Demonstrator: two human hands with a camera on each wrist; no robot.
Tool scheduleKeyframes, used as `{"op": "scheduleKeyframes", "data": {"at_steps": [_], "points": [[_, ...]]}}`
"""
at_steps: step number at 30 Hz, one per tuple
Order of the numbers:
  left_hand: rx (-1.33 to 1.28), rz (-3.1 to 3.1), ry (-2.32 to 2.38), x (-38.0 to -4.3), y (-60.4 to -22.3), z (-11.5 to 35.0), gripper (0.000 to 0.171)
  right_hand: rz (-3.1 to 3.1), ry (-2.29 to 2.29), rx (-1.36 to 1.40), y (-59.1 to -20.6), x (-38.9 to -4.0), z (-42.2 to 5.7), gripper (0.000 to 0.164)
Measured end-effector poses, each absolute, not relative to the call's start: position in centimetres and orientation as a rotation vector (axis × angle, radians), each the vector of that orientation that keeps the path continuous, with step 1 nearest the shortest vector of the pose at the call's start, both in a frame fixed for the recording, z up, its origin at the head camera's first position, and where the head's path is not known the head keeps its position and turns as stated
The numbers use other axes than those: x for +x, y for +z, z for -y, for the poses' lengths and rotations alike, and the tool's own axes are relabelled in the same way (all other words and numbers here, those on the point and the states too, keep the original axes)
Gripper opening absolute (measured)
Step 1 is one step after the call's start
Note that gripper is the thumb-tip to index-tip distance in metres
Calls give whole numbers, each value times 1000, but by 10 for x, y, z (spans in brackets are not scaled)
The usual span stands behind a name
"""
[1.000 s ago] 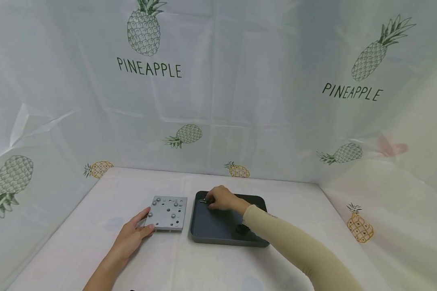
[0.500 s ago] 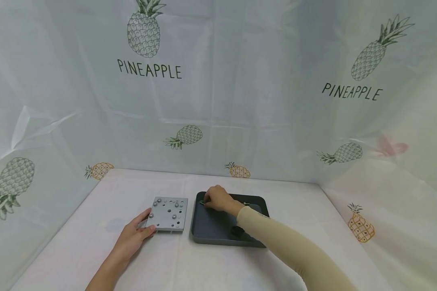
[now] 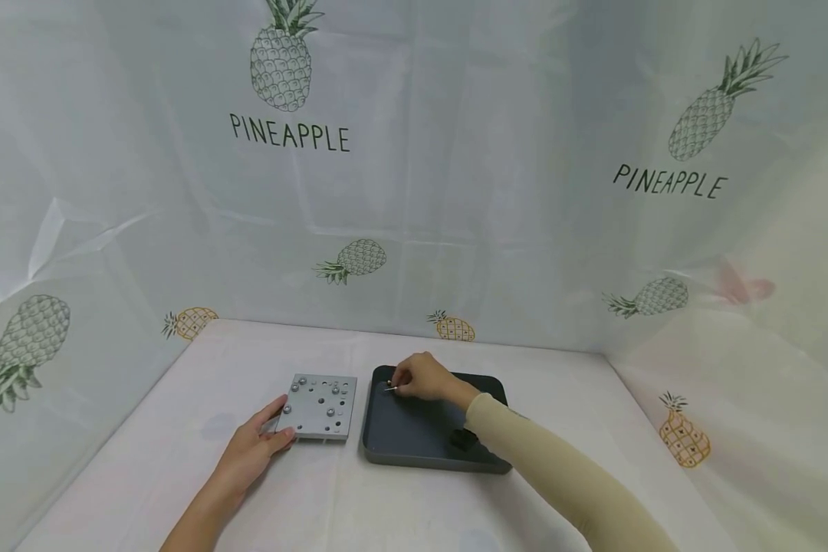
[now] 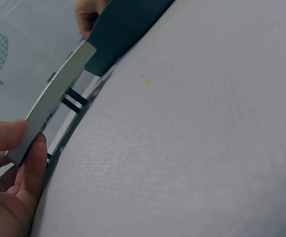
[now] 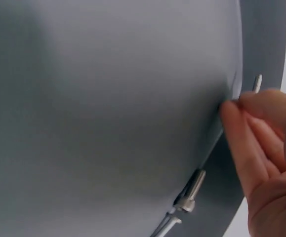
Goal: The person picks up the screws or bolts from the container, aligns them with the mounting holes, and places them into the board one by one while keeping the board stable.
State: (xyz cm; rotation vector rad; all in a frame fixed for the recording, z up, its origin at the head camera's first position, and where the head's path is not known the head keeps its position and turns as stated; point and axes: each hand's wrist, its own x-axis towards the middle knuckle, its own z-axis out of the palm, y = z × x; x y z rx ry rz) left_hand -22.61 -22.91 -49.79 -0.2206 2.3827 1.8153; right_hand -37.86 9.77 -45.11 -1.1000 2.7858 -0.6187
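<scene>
At the left, my left hand (image 3: 251, 448) grips the near left edge of a silver metal plate (image 3: 309, 418), thumb on one face and fingers on the other. Several bolts stand in the plate's holes, and in the left wrist view dark shanks (image 4: 75, 100) stick out below it. My right hand (image 3: 426, 377) is inside the dark grey tray (image 3: 403, 437), near its far left corner, pinching a slim silver screw (image 3: 390, 389). The right wrist view shows its tip (image 5: 258, 83) past the thumb; the fingers hide the rest.
Along the tray wall in the right wrist view lie a socket-head bolt (image 5: 194, 186) and another small screw (image 5: 167, 226). A dark shape (image 3: 464, 438) sits under the right wrist. Behind the white-covered table (image 3: 386, 510) hangs a pineapple-print curtain (image 3: 441, 192).
My right hand dipped slightly left at the tray's far left corner, then came back a little right, with a silver screw now showing at its fingertips. The left hand and plate have stayed put.
</scene>
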Motion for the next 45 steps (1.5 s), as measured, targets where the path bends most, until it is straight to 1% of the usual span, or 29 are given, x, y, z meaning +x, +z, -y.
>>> {"op": "scheduleKeyframes", "data": {"at_steps": [4,13,27,35,45], "points": [[-216,-2392,1814,-227,-499,229,79,-2719,-705,-1086,-454,-381,-103,8],[-201,-2386,1832,-228,-499,230,79,-2625,-791,-1121,-454,-384,-108,7],[-230,-2375,1826,-228,-498,229,80,-2545,-875,-1162,-445,-381,-106,10],[-244,-2389,1824,-226,-499,229,80,-2568,-919,-1188,-432,-382,-81,15],[-225,-2406,1812,-227,-497,227,78,-2530,-965,-1228,-423,-382,-28,18]]}}
